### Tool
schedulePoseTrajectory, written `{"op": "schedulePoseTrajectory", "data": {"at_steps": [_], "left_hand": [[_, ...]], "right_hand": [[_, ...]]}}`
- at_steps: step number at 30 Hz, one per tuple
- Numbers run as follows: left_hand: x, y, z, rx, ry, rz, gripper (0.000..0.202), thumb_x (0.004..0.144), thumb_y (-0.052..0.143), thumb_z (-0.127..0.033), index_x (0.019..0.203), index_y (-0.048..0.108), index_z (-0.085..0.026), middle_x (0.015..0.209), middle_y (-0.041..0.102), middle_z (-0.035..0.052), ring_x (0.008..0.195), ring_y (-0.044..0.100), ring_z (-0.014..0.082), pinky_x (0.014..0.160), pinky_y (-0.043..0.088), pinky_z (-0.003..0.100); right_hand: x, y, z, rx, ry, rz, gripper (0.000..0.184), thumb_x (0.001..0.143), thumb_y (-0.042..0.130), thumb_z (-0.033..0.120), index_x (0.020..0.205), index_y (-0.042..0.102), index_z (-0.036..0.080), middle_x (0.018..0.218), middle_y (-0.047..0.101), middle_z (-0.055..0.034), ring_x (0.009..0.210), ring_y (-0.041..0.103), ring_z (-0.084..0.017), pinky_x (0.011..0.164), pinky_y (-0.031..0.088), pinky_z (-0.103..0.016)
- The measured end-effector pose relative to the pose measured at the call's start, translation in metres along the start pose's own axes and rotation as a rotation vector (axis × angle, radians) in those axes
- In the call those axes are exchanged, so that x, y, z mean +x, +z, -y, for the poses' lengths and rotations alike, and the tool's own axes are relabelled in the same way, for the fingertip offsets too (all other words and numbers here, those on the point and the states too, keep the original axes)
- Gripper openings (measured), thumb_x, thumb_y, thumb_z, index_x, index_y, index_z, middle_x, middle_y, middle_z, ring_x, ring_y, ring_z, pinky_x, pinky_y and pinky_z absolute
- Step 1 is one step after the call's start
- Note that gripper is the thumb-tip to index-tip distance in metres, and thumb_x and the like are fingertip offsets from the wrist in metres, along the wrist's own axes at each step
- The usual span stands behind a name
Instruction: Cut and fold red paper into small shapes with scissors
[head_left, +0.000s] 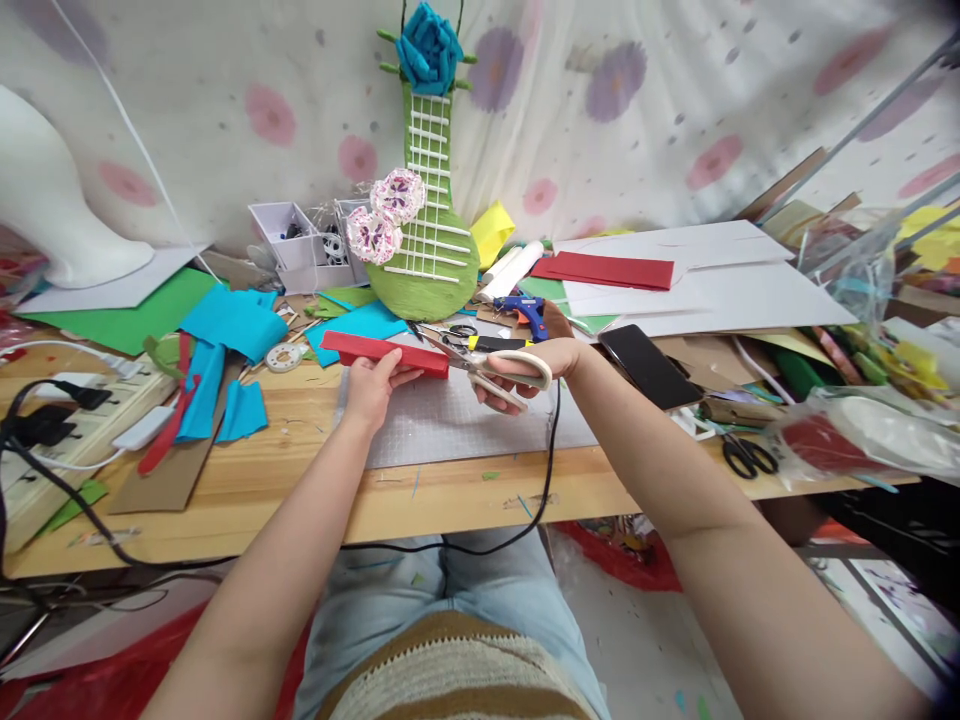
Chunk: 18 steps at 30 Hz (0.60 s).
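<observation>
My left hand point(373, 385) grips a folded red paper strip point(352, 347), thumb on top, above the pale cutting mat point(420, 430). In my right hand point(555, 350) is a pair of scissors point(536, 370) with whitish handles, fingers through the loops. The scissor blades point left and reach the strip's right part; whether they bite into it I cannot tell. Just behind my right hand lie a blue glue gun point(525, 312) and a yellow-and-black craft knife point(495, 343).
A green guitar-shaped craft piece point(424, 265) with a blue paper flower stands at the back. Blue crepe paper point(232, 325) and a power strip point(97, 420) are at left. At right lie a phone point(649, 365), black scissors point(750, 456) and another red strip point(607, 270). A black cable crosses the front edge.
</observation>
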<state>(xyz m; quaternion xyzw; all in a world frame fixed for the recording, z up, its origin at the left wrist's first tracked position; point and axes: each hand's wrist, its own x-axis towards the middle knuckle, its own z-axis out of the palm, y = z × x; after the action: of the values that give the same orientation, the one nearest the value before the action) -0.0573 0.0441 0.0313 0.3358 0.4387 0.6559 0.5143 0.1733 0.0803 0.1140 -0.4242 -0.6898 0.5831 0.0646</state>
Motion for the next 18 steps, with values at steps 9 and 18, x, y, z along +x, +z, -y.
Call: {"op": "schedulePoseTrajectory", "data": {"at_steps": [9,18], "left_hand": [[0.0,0.002,0.004,-0.013,0.008,0.004,0.022,0.061,0.07,-0.029,0.068,0.056,-0.015,0.062,0.066,0.0019,0.072,0.069,0.021,0.074,0.058,0.039],[0.001,0.001,0.005,-0.004,-0.003,0.003,0.021,0.063,0.069,-0.029,0.071,0.057,-0.014,0.066,0.068,0.0034,0.077,0.069,0.0211,0.075,0.058,0.038]], "right_hand": [[-0.005,0.0,0.004,0.166,0.147,0.143,0.031,0.081,0.061,0.04,0.095,0.06,0.013,0.074,0.065,-0.0041,0.062,0.059,-0.011,0.044,0.033,-0.017],[0.0,-0.005,-0.007,0.0,-0.044,0.379,0.048,0.079,0.055,0.06,0.093,0.061,0.014,0.066,0.058,-0.0025,0.048,0.045,-0.007,0.04,0.025,-0.019]]}}
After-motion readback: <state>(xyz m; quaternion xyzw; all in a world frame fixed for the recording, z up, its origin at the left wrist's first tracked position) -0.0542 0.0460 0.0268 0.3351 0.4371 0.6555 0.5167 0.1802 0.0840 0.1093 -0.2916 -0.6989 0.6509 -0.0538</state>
